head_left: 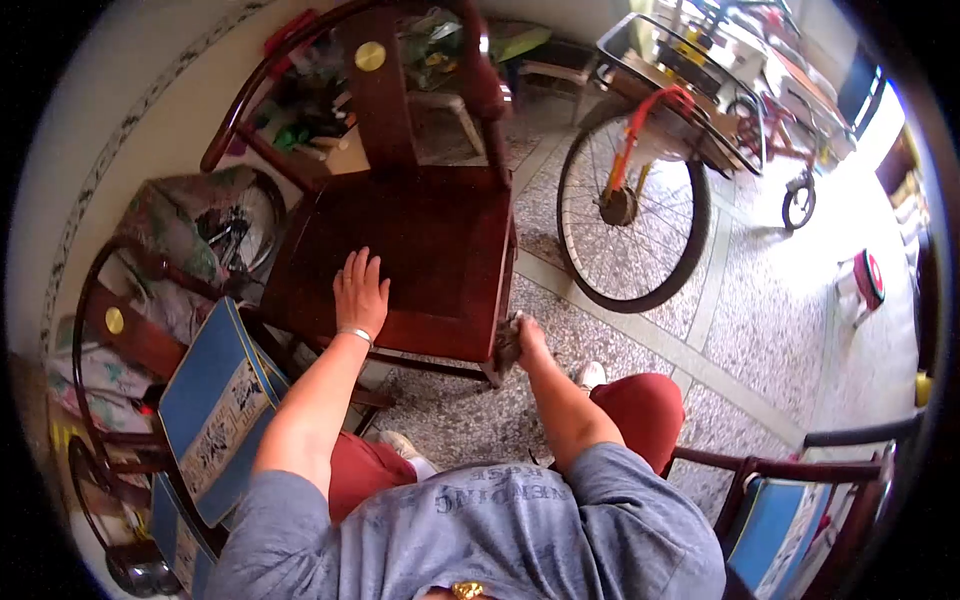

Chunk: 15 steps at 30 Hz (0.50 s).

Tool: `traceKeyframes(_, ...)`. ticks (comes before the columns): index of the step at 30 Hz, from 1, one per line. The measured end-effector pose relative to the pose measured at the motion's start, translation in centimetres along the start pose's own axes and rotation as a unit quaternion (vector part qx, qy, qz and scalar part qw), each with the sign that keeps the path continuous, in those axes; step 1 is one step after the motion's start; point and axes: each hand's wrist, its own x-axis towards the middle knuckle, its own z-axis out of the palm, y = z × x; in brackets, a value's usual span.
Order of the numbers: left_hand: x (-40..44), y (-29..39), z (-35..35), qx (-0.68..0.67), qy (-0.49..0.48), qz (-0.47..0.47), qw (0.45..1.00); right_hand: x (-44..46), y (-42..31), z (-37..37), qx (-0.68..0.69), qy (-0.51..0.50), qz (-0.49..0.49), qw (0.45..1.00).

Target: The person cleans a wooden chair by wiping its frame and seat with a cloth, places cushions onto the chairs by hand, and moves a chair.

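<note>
A dark red wooden armchair with a curved back rail and a round gold disc on its splat stands in front of me. My left hand lies flat on its seat, fingers stretched out. Low at the seat's front right corner, my right hand grips a greyish-brown cloth against the chair's side by the leg. The fingers of that hand are partly hidden behind the cloth.
A bicycle wheel with a basket stands right of the chair. Blue-cushioned chairs crowd the left, and another blue-cushioned chair stands at lower right. A small stool is farther right. Bags and clutter lie behind the armchair.
</note>
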Motion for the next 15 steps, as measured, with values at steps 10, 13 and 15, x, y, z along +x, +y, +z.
traceKeyframes(10, -2.1, 4.6, -1.0, -0.203, -0.034, 0.076, 0.976, 1.1, -8.4, 5.3, 0.22, 0.098, 0.008, 0.971)
traceKeyframes(13, -1.8, 4.9, -1.2, -0.203, -0.051, 0.097, 0.973, 2.2, -17.0, 10.7, 0.29, -0.031, -0.088, 0.953)
traceKeyframes(15, -1.5, 5.2, -1.5, -0.199, -0.071, 0.082, 0.974, 4.9, -20.4, 14.5, 0.255, -0.05, -0.161, 0.952)
